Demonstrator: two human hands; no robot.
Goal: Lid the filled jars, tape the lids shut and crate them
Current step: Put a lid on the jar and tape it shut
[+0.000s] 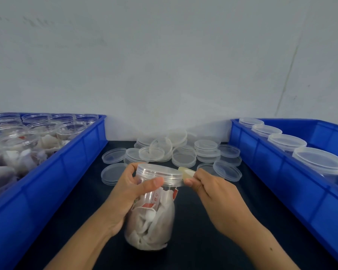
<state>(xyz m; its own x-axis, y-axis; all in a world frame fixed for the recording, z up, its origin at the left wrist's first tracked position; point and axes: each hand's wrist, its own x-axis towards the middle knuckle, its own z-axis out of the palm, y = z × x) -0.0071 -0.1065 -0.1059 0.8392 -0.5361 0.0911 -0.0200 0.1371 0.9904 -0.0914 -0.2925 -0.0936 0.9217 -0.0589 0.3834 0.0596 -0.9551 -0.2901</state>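
A clear plastic jar filled with white sachets stands on the black table in front of me, its clear lid on top. My left hand grips the jar's upper part, thumb laid just under the lid's rim. My right hand pinches a small roll of clear tape held against the right side of the lid. A pile of loose clear lids lies behind the jar.
A blue crate on the left holds several open filled jars. On the right, another blue crate contains a row of lidded jars. A pale wall closes off the back of the table.
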